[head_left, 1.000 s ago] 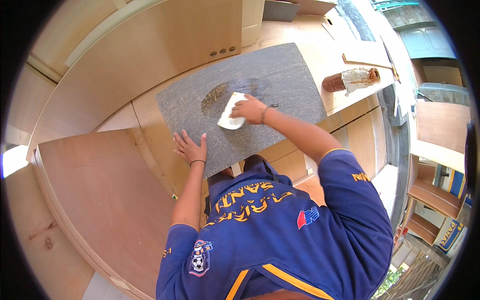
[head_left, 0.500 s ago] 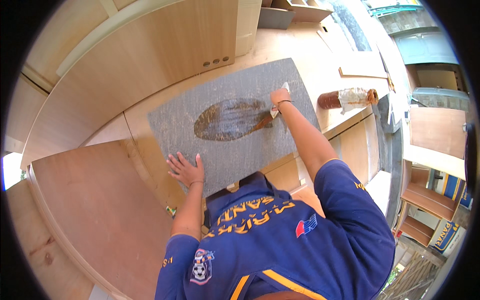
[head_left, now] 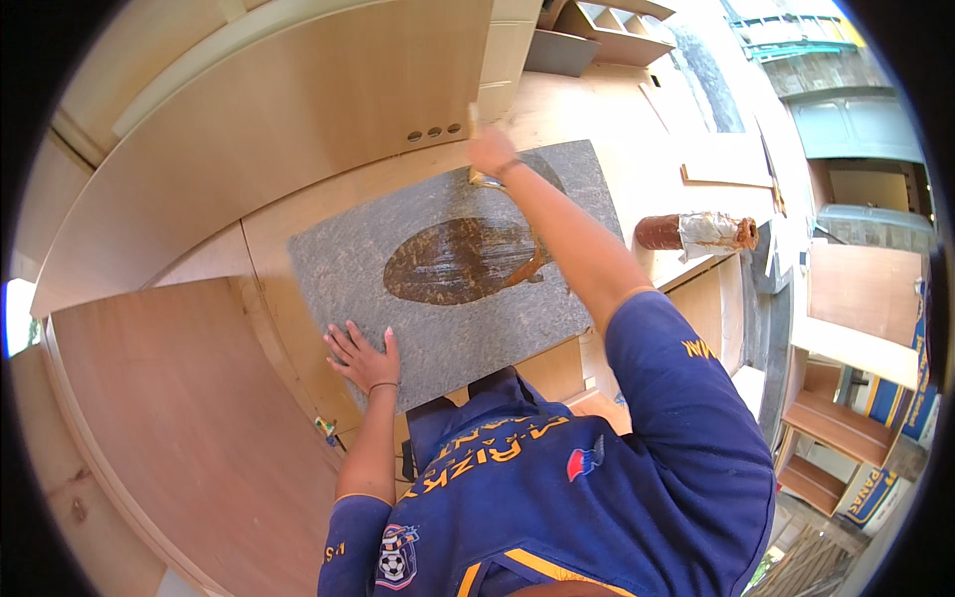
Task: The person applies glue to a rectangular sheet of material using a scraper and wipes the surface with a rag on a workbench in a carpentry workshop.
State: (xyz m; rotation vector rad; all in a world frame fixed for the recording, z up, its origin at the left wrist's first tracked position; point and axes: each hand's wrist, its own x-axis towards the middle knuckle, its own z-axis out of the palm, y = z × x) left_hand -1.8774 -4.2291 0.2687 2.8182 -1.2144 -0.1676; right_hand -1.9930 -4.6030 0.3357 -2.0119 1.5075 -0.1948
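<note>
A grey speckled sheet [head_left: 348, 249] lies on the pale wooden worktop. Wet brown glue-like liquid [head_left: 438, 264] forms a large oval on it, with a thicker orange-brown streak [head_left: 532, 264] at the oval's right end. My right hand [head_left: 492, 152] is closed round a scraper with a pale handle [head_left: 474, 115], near the sheet's far edge. Its yellowish, smeared lower end [head_left: 485, 180] meets the sheet, beside a dark wet patch [head_left: 542, 171]; motion blurs the hand. Fingers spread, my left hand [head_left: 363, 358] rests flat on the sheet's near left part.
To the right lies a brown-stained cylindrical container [head_left: 696, 233] wrapped in silvery material. A large curved wooden panel [head_left: 298, 99] stands beyond the sheet, and another wooden panel [head_left: 159, 398] is at left. Wooden box pieces [head_left: 607, 35] sit at the far end; an open shelf unit [head_left: 836, 428] stands right.
My right hand has swept the scraper leftward and toward the far edge. A dark wet patch now shows at the sheet's far right. My left hand stays on the sheet.
</note>
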